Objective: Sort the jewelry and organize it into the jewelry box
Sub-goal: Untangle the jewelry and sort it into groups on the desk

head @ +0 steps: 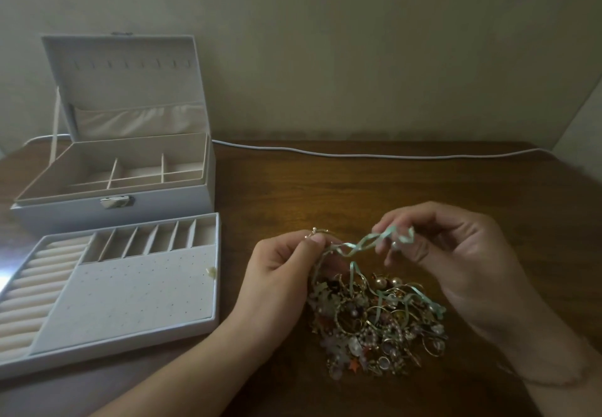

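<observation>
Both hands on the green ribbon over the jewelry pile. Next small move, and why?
Probably lift the ribbon slowly, teasing it free. The left hand and right hand pinch its raised end, but its lower loops still run through the tangled pile. The tray is nearly bare, so sorting has barely begun.

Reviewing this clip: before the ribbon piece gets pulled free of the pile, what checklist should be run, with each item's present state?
1. Left hand pinches the gold end of the mint ribbon: ok.
2. Right hand pinches the ribbon's other end: ok.
3. Ribbon free of the jewelry pile: not ok, it trails down into it.
4. Jewelry box lid open: ok.
5. Removable tray out on the table beside the pile: ok.
6. What kind of piece the ribbon belongs to: cannot tell.
</observation>
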Motion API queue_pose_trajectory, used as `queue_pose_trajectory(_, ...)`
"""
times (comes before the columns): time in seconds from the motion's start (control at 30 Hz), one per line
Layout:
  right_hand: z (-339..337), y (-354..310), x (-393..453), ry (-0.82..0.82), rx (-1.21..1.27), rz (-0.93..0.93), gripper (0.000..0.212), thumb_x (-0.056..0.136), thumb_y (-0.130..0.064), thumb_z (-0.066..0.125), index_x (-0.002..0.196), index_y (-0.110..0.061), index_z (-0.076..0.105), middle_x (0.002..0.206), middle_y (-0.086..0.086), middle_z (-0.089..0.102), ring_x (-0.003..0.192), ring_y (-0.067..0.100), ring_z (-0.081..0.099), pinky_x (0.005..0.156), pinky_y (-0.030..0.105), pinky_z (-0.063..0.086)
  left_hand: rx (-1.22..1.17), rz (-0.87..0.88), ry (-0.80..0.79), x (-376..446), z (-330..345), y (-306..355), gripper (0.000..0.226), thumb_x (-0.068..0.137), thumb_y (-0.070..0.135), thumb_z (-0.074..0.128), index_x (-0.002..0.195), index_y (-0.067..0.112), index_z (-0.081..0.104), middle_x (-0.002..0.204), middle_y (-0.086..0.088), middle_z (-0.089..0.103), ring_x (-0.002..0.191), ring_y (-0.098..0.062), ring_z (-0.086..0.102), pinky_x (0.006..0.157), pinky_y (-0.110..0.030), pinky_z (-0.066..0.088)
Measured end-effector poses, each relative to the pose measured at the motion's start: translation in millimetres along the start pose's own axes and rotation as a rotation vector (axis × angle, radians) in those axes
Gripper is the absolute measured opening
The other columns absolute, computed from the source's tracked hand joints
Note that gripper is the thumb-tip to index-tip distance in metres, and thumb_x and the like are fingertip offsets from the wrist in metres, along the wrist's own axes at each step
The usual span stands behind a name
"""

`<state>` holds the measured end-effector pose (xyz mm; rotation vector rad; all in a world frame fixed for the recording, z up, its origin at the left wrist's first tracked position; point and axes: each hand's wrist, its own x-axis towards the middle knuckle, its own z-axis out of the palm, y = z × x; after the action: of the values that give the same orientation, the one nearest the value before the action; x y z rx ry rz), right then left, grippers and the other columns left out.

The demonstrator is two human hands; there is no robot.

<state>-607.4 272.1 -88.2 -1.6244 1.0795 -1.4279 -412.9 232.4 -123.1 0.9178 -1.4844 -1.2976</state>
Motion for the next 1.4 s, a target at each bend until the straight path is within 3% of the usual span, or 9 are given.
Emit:
queue_pose_trajectory(0.17, -6, -3, 5, 0.12, 0.514, 0.151, 0.013, 0.082, -0.025, 0.065, 0.078, -0.014, 0.071, 0.094, 0.012, 0.069, 0.088, 0.026, 0.067, 0.07, 0.034, 0.058, 0.043, 0.007, 0.002, 2, -1, -1, 0.028, 0.099, 0.019, 0.05, 0.088, 0.013, 0.076, 0.08, -0.006, 0.075, 0.083, -0.027, 0.068, 0.077, -0.027, 0.054)
queue_pose_trajectory(0.33, -3, -2, 10, 0.305, 0.664, 0.357, 0.018, 0.092, -0.021, 0.047, 0.082, -0.015, 0.06, 0.095, 0.015, 0.07, 0.096, 0.032, 0.07, 0.08, 0.045, 0.058, 0.351, 0.099, -0.116, -2, -6, -3, 0.02, 0.096, 0.021, 0.056, 0.09, 0.022, 0.074, 0.079, 0.002, 0.071, 0.075, -0.013, 0.066, 0.071, -0.031, 0.054)
queue_pose_trajectory(0.43, 0, -3, 19, 0.317, 0.706, 0.491, 0.014, 0.097, -0.023, 0.045, 0.091, -0.015, 0.055, 0.084, 0.011, 0.069, 0.073, 0.026, 0.07, 0.064, 0.041, 0.06, 0.599, 0.193, -0.188, -5, -5, -3, 0.017, 0.094, 0.024, 0.058, 0.099, 0.029, 0.073, 0.084, 0.019, 0.068, 0.083, 0.002, 0.061, 0.069, -0.014, 0.046)
queue_pose_trajectory(0.5, 0, -8, 34, 0.242, 0.588, 0.575, 0.014, 0.097, -0.027, 0.045, 0.095, -0.016, 0.054, 0.072, 0.005, 0.06, 0.052, 0.016, 0.055, 0.043, 0.026, 0.047, 0.715, 0.252, -0.205, -5, -3, -1, 0.017, 0.093, 0.029, 0.057, 0.103, 0.033, 0.071, 0.09, 0.024, 0.066, 0.092, 0.005, 0.056, 0.079, -0.012, 0.043)
queue_pose_trajectory(0.6, 9, -7, 74, 0.071, 0.18, 0.581, 0.019, 0.099, -0.028, 0.046, 0.096, -0.015, 0.059, 0.067, 0.0, 0.053, 0.044, 0.01, 0.039, 0.04, 0.022, 0.025, 0.74, 0.301, -0.241, -6, 0, 0, 0.02, 0.091, 0.031, 0.055, 0.104, 0.031, 0.071, 0.094, 0.018, 0.067, 0.092, 0.002, 0.056, 0.086, -0.02, 0.046)
queue_pose_trajectory(0.83, 78, 53, 151, -0.204, -0.822, 0.282, 0.009, 0.092, -0.019, 0.063, 0.095, -0.025, 0.069, 0.096, -0.007, 0.064, 0.081, 0.003, 0.056, 0.058, 0.015, 0.038, 0.767, 0.33, -0.317, -2, 1, -4, 0.027, 0.087, 0.031, 0.06, 0.112, 0.033, 0.069, 0.1, 0.012, 0.063, 0.095, -0.005, 0.052, 0.087, -0.029, 0.047)
queue_pose_trajectory(1.13, 91, 59, 148, -0.374, -1.013, 0.108, 0.023, 0.088, -0.019, 0.063, 0.105, -0.035, 0.063, 0.11, -0.011, 0.057, 0.102, 0.01, 0.056, 0.085, 0.03, 0.053, 0.77, 0.315, -0.383, 1, -2, -5, 0.026, 0.087, 0.024, 0.064, 0.112, 0.027, 0.069, 0.107, 0.005, 0.062, 0.1, -0.014, 0.055, 0.091, -0.037, 0.048)
queue_pose_trajectory(1.23, 69, 44, 140, -0.25, -0.942, 0.023, 0.027, 0.086, -0.013, 0.061, 0.1, -0.035, 0.067, 0.111, -0.011, 0.062, 0.105, 0.005, 0.055, 0.093, 0.027, 0.047, 0.748, 0.299, -0.349, -1, -3, -3, 0.026, 0.086, 0.028, 0.064, 0.111, 0.031, 0.07, 0.106, 0.008, 0.062, 0.101, -0.012, 0.055, 0.09, -0.033, 0.048)
queue_pose_trajectory(1.4, 3, -1, 82, -0.106, -0.766, 0.033, 0.017, 0.086, -0.021, 0.067, 0.091, -0.037, 0.068, 0.087, -0.019, 0.068, 0.084, -0.005, 0.061, 0.072, 0.017, 0.048, 0.778, 0.289, -0.308, -4, -8, -2, 0.028, 0.087, 0.036, 0.065, 0.115, 0.035, 0.067, 0.1, 0.02, 0.055, 0.099, -0.001, 0.048, 0.085, -0.021, 0.046)
